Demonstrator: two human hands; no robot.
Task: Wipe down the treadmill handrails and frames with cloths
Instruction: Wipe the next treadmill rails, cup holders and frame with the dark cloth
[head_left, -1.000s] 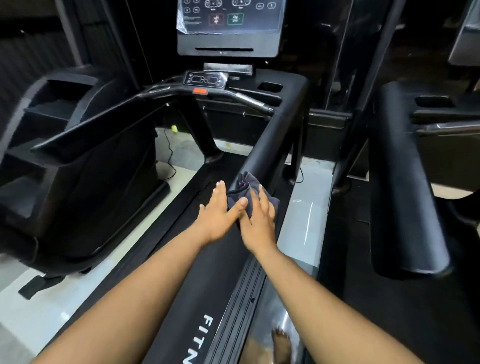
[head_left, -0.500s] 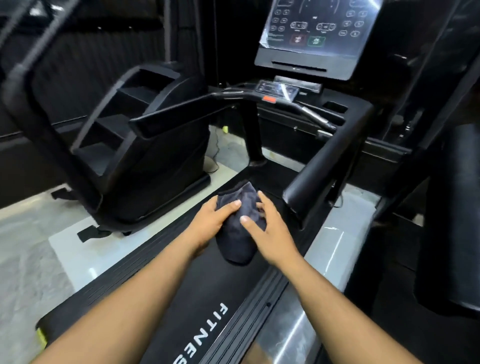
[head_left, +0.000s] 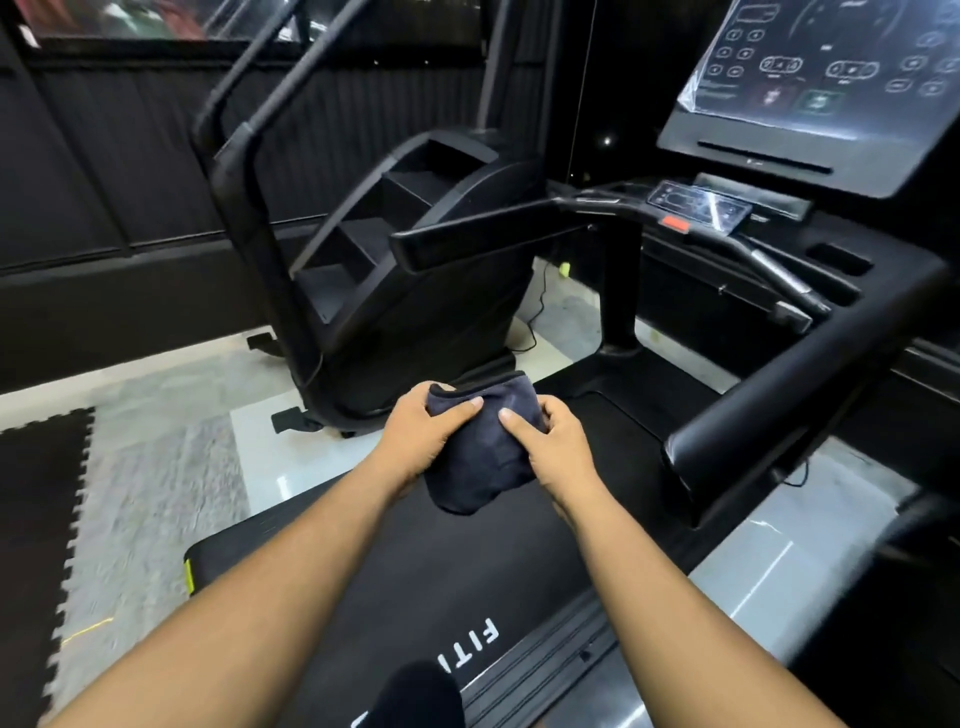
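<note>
Cloth (head_left: 480, 457) time, so we've got the dark rag bunched up between both hands out in front of us, hanging over the treadmill belt (head_left: 545, 545). Our left hand (head_left: 423, 439) is wrapped around its left edge, thumb pressed across the front, and our right hand (head_left: 553, 449) grips the other side the same way, thumb on top, fingers tucked behind. Looks to us like we're refolding it to get a fresh face, which is why it sits in mid-air and not on any surface.

Off to the right of our right hand, near but not touching, is the padded end of the right handrail (head_left: 779, 395). Up and beyond our hands sits the left handrail (head_left: 493, 234), well apart from both. Farther past that is the console (head_left: 810, 104), wrapped in plastic film. Beyond our left hand there's a stair climber (head_left: 405, 270). Our guess is that left rail is the next target, but honestly can't tell which rails are already wiped.
</note>
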